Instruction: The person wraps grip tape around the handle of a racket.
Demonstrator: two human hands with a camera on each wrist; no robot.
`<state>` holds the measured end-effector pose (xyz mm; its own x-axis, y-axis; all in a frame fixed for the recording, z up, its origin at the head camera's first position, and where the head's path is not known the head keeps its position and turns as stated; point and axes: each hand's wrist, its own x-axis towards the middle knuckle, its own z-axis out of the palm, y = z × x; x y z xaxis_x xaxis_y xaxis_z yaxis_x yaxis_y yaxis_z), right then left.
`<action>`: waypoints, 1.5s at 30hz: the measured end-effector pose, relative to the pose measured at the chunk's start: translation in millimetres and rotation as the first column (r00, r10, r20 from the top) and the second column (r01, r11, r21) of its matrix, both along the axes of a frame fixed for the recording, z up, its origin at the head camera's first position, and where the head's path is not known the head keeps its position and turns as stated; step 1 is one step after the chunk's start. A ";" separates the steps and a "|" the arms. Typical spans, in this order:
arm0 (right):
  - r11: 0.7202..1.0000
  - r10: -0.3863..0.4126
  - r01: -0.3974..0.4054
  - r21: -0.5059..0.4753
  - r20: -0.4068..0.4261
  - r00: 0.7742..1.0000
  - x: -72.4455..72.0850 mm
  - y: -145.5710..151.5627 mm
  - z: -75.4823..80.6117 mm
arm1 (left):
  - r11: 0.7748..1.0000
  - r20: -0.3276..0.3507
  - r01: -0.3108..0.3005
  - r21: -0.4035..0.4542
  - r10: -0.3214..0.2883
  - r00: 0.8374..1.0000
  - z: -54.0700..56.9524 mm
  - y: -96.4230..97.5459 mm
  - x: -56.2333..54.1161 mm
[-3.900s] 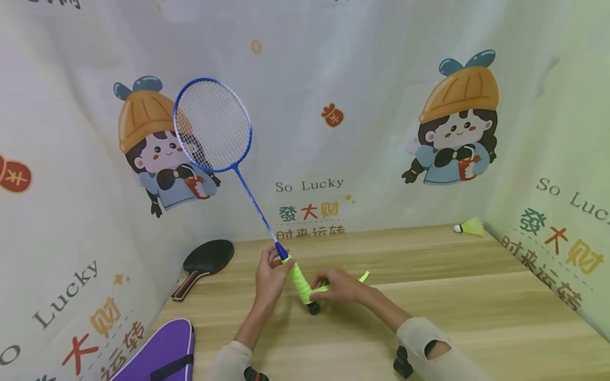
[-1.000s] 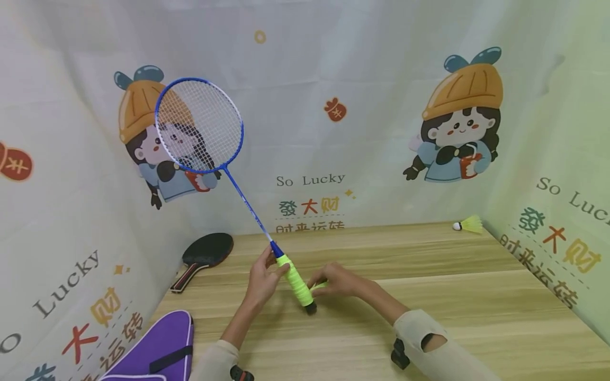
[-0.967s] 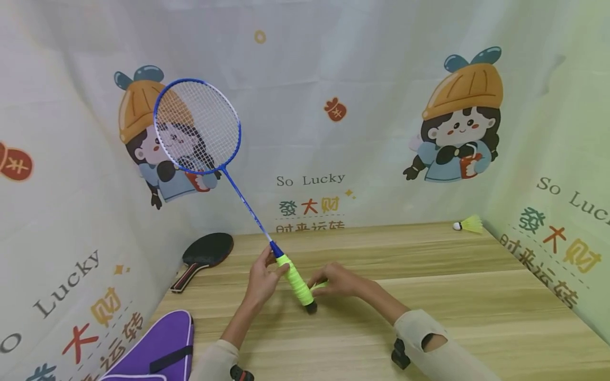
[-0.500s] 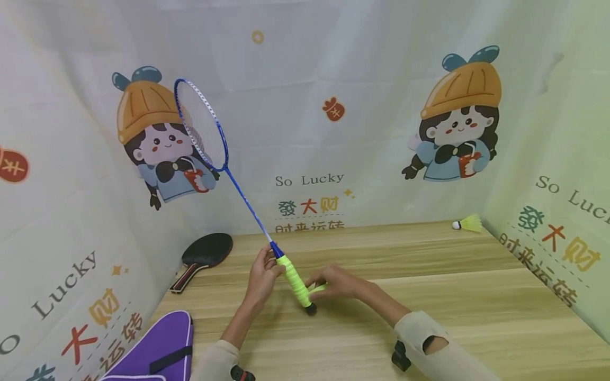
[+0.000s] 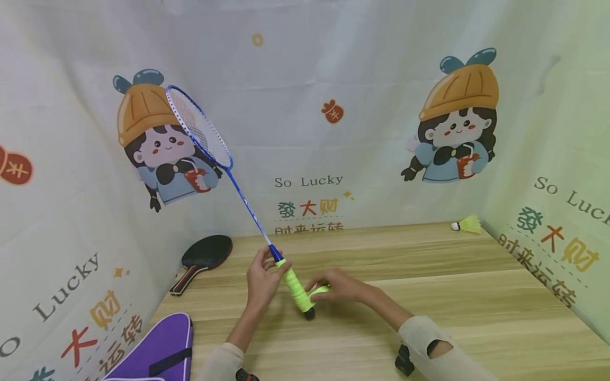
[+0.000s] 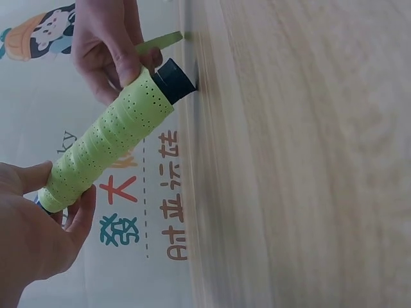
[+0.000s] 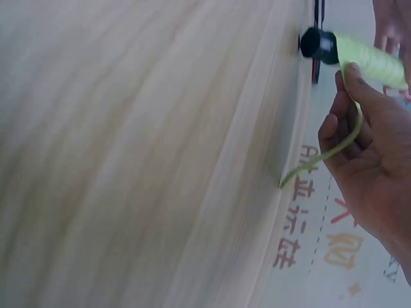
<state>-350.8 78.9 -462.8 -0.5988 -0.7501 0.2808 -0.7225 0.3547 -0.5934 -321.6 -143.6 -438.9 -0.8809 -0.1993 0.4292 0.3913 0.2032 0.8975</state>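
Observation:
A blue and white badminton racket (image 5: 250,209) slants up and to the left in the head view, its head turned nearly edge-on. My left hand (image 5: 263,280) holds it at the top of the handle, thumb and fingers around the grip. Perforated neon-yellow grip tape (image 6: 106,141) wraps the handle in overlapping turns, down to the black butt cap (image 6: 173,81), which is bare. My right hand (image 5: 339,287) pinches the tape's loose strip (image 7: 327,154) between thumb and fingers close beside the lower handle. The free tail of that strip hangs past the palm in the right wrist view.
On the wooden table (image 5: 429,296), a black table tennis bat (image 5: 208,252) lies at the back left. A purple case (image 5: 164,344) with a black strap is at the front left. A yellow shuttlecock (image 5: 468,224) lies at the back right. Printed cloth (image 5: 381,132) hangs around the table.
The racket has rotated about its shaft, so its face went from broad to nearly edge-on. Both hands stay close to the handle. The tape's loose strip has shifted around it.

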 end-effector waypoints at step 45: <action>1.000 0.006 -0.007 0.023 0.043 0.999 0.1 -4.0 -6.0 | 0.996 0.009 0.043 -0.077 -0.043 0.999 0.6 3.0 3.9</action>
<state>-350.7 75.0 -468.8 -0.6052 -0.7598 0.2373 -0.6990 0.3646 -0.6152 -317.7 -140.5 -438.3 -0.8910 -0.1278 0.4355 0.3949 0.2550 0.8826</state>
